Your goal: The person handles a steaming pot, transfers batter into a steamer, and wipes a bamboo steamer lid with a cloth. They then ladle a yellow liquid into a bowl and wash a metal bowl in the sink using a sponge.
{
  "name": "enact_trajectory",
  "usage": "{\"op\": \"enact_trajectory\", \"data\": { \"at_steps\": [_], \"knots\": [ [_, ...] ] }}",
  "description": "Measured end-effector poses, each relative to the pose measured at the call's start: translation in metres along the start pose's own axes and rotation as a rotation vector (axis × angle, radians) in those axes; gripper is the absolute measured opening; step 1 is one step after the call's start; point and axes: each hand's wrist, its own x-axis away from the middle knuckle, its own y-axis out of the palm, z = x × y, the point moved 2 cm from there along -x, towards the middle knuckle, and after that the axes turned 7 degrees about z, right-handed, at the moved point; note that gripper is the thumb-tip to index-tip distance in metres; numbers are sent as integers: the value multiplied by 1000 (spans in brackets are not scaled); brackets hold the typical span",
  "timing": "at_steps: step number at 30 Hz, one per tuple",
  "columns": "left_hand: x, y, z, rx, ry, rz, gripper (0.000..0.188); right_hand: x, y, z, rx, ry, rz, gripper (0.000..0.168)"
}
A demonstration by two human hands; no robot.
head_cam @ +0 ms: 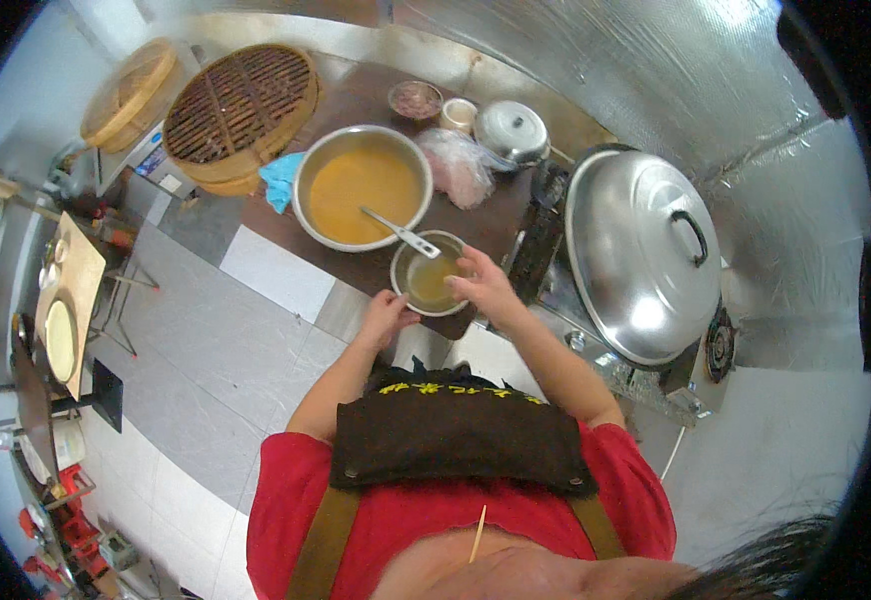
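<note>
A small metal bowl (398, 274) with cloudy yellowish liquid sits at the near edge of a brown table. My left hand (384, 319) has its fingers at the bowl's lower left rim, gripping it. On the right side, my right hand (486, 286) reaches over the rim with curled fingers and thumb; whether it grips the rim cannot be told. A large metal basin (364, 187) of orange-yellow liquid stands just behind, up and left. A ladle or spoon with a pale handle (413, 238) leans from the basin, its handle end over the small bowl.
Bamboo steamers (244, 112) and a light blue cloth (279, 181) are at the left. Behind stand a bowl of reddish filling (415, 101), a plastic bag (462, 169) and a lidded pot (512, 131). A big domed metal lid (642, 255) covers the stove area at right.
</note>
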Motion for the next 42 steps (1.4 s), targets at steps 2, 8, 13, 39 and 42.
{"op": "enact_trajectory", "data": {
  "at_steps": [2, 8, 13, 39, 42],
  "knots": [
    [12, -5, 18, -50, -51, 5, 33, -31, 36, 22, -367, 104, -3, 64],
    [34, -94, 38, -195, -182, 45, 45, -87, 98, 37, -848, 70, 223, 46],
    [54, -196, 41, -111, -168, 261, 44, -88, 115, 10, -301, -214, 331, 30],
    [184, -357, -72, -136, -118, 848, 36, -126, -18, 3, -404, 69, 252, 46],
    [208, -396, -74, -178, -164, 857, 40, -103, 14, 0, -562, 181, 323, 61]
  ]
}}
